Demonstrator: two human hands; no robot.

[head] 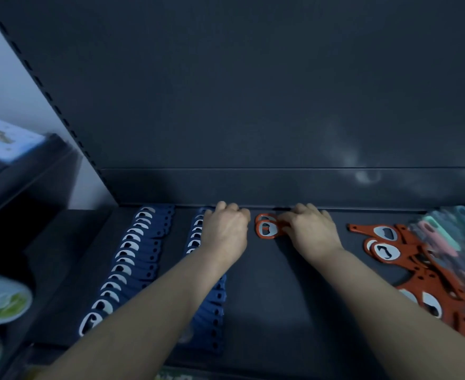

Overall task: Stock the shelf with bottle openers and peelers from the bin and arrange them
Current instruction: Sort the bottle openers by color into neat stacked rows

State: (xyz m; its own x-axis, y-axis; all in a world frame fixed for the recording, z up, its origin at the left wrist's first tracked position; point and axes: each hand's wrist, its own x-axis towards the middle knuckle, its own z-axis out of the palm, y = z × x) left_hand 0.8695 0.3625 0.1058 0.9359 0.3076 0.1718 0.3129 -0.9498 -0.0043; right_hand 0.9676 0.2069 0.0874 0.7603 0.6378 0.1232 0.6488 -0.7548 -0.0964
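Hands meet at the back of a dark grey metal shelf (280,297), where a third row is being started. The right hand (310,231) curls its fingers (302,209) over the handles of two orange-red plastic bottle openers (265,229). They lie overlapped and flat against the rear lip, heads pointing left. The left hand (225,231) rests just beside them on the far end of the second row of dark blue bottle openers (214,297). Its fingers are bent under, and whether they grip anything cannot be told from this angle. A first row of dark blue bottle openers (132,259) runs front to back further left, each piece lapped over the next.

The step in hand appears to be arranging: the first orange-red pair is being squared against the back edge, parallel to the blue rows. Stock for the row waits near the right arm, in a loose heap of orange-red bottle openers (417,272). Blurred pastel packets (450,237), probably the peelers, lie beyond that. The bin is out of view.

The next move likely calls for letting the pair go without shifting it. One opener would then be drawn from the tangled heap and lapped onto the pair at the same spacing as the blue rows.
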